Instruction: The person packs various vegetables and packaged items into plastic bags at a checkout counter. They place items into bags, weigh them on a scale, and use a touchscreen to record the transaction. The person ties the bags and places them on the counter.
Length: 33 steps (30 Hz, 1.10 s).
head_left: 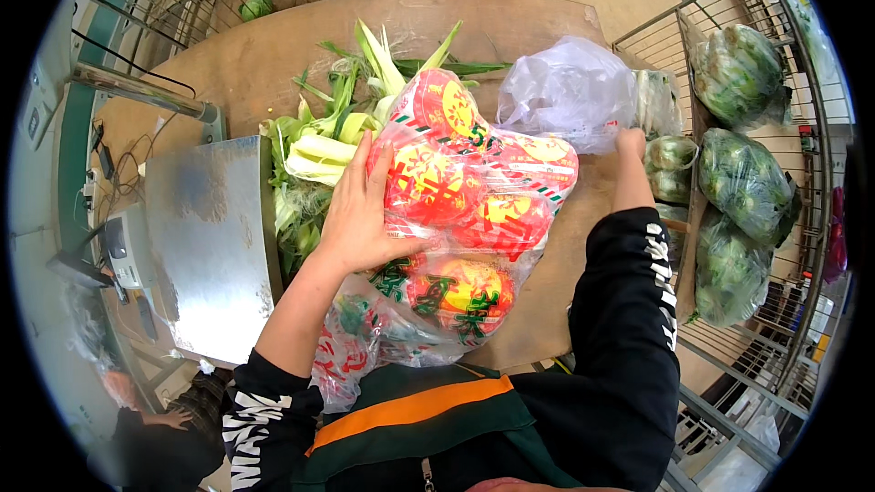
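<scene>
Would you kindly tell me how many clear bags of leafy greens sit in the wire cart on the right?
3 large ones: a top bag, a middle bag and a bottom bag, stacked along the wire cart. Smaller bags beside them, and possibly more, are partly hidden.

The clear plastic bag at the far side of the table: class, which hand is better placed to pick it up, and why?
Probably the right hand: it already reaches the clear plastic bag, while the left hand lies flat on the bag of red-wrapped fruit.
</scene>
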Available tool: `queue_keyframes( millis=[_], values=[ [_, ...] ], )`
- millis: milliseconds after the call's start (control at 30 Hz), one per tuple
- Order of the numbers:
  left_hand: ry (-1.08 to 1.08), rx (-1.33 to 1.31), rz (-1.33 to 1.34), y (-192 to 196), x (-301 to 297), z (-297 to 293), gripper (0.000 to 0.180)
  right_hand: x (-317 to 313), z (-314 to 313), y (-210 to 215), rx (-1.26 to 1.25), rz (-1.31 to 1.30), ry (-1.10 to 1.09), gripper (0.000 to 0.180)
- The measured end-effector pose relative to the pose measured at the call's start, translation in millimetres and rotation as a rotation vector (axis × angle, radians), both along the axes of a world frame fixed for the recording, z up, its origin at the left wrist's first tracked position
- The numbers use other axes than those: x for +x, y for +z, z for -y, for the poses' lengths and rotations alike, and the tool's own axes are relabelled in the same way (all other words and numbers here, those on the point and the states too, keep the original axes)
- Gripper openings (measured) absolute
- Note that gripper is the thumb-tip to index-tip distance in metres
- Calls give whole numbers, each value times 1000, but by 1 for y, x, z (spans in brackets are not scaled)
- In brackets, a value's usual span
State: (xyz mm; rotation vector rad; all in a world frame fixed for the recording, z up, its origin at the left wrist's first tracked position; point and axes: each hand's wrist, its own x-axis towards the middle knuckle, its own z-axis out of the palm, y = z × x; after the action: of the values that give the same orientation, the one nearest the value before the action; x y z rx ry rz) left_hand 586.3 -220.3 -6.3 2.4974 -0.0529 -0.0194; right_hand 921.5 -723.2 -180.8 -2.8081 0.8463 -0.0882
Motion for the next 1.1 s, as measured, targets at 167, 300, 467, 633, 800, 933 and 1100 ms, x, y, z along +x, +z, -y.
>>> queue_keyframes(
  millis=[167,300,467,633,800,933,1100],
  values=[
    [28,-54,-13,-6,5,-5,113,-22,76,-8,877,288,-409,47],
    [208,-127,42,-19,-8,-2,102,-93,4,44,912,678,44,28],
    [276,-9,106,-14,-32,14,101,-280,-121,142,653,439,775,26],
    [143,188,86,-13,-142,31,99,-386,-186,184,380,272,1148,61],
    [115,54,-391,-11,-273,19,85,-396,-186,177,248,201,1103,65],
    [199,-37,-346,1,-312,-8,60,-425,-211,184,361,392,1220,53],
    [312,-788,-278,26,-329,-21,48,-513,-280,197,652,247,1622,49]
  ],
)
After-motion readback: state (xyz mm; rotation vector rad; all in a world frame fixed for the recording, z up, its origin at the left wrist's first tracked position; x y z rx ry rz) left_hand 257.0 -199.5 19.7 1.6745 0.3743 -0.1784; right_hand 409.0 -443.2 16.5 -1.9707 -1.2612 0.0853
